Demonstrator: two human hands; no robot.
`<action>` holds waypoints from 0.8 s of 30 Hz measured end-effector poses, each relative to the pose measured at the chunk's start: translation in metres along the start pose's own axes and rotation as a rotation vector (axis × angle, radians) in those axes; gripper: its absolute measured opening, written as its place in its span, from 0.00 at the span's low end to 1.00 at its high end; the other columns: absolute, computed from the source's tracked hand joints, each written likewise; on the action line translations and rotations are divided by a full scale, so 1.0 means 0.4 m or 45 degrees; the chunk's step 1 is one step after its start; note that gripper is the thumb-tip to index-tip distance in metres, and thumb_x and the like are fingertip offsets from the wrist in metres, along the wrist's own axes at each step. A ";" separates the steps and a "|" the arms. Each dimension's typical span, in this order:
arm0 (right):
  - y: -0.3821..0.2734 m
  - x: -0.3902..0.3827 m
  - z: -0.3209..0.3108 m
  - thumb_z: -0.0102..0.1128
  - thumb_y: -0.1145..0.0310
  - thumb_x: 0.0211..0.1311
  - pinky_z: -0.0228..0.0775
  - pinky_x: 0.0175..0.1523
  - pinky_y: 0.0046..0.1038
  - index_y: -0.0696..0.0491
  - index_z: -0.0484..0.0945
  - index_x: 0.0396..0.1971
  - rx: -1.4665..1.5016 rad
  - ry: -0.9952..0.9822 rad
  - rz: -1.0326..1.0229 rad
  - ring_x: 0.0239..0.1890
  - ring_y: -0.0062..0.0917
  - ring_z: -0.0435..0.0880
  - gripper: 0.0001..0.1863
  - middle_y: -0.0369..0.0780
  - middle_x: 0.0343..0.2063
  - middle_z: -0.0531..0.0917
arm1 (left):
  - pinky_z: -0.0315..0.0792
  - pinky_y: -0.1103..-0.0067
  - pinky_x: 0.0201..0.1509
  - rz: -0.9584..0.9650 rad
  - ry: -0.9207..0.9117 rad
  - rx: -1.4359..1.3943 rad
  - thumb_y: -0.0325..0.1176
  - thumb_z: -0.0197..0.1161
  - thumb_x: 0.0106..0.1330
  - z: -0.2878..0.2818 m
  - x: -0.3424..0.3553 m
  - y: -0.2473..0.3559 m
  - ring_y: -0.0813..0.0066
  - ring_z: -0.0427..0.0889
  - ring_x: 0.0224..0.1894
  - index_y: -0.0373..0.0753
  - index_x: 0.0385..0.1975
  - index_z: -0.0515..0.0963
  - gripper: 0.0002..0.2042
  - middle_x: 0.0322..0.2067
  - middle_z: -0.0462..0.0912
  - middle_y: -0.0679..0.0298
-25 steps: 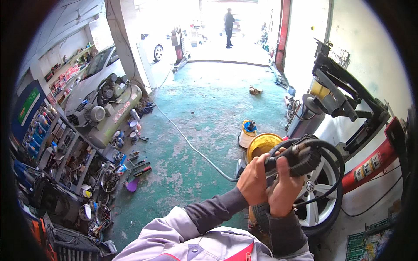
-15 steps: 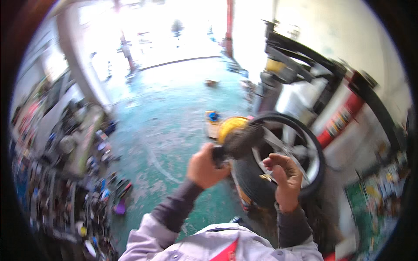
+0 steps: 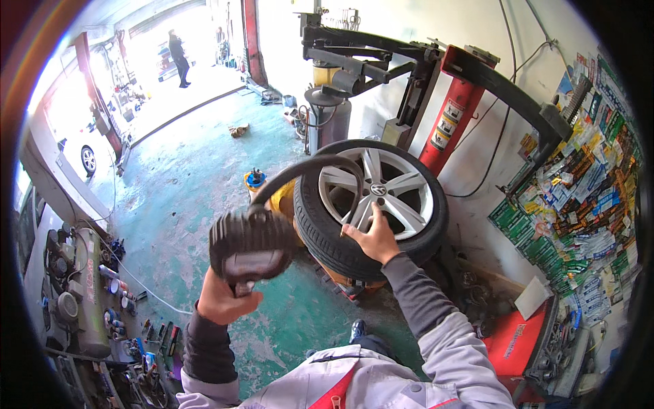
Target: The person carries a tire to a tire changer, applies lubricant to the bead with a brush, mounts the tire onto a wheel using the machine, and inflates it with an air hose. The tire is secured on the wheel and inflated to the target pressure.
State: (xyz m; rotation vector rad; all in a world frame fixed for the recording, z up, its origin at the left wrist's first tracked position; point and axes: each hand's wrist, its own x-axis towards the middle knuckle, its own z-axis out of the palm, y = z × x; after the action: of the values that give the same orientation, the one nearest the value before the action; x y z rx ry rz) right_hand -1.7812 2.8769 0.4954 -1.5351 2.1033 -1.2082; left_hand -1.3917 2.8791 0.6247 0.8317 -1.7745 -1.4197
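Gripped upright in my left hand point(image 3: 221, 300) is a tire inflator gauge point(image 3: 251, 242) with a ribbed dark rubber cover. From its top a black hose point(image 3: 293, 169) arches over the tire and curls back to my right hand point(image 3: 375, 235). There the thumb and curled fingers pinch the hose's brass end point(image 3: 343, 232), while the index finger points toward the hub. Below that hand, a wheel with a black tire point(image 3: 319, 221) and silver five-spoke rim point(image 3: 409, 187) lies tilted on a tire machine. The valve cannot be made out.
Behind the wheel rise a red column point(image 3: 451, 119) and black jointed arms point(image 3: 381, 42). A blue-topped container point(image 3: 255, 178) stands left of the wheel. Far left are an air tank point(image 3: 88, 293) and scattered hand tools; a red toolbox point(image 3: 521, 341) is near right. Someone point(image 3: 178, 60) stands outside the doorway.
My view has turned right and sharpened. My left hand has moved left with the gauge, away from my right hand, and the hose now shows stretched in an arch between them.
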 end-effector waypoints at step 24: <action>0.342 0.260 -0.178 0.47 0.38 0.74 0.79 0.43 0.39 0.55 0.85 0.21 -0.070 -0.365 0.297 0.31 0.37 0.90 0.36 0.45 0.20 0.87 | 0.71 0.78 0.35 -0.119 0.172 0.506 0.25 0.63 0.50 0.180 0.210 -0.151 0.82 0.73 0.31 0.32 0.44 0.80 0.18 0.32 0.81 0.69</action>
State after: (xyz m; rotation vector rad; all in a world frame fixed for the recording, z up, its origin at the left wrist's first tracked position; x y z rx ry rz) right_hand -1.9583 2.8305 0.4626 -1.3465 2.0668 -0.8044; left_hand -1.4944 2.8357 0.5660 1.1997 -1.9618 -1.0501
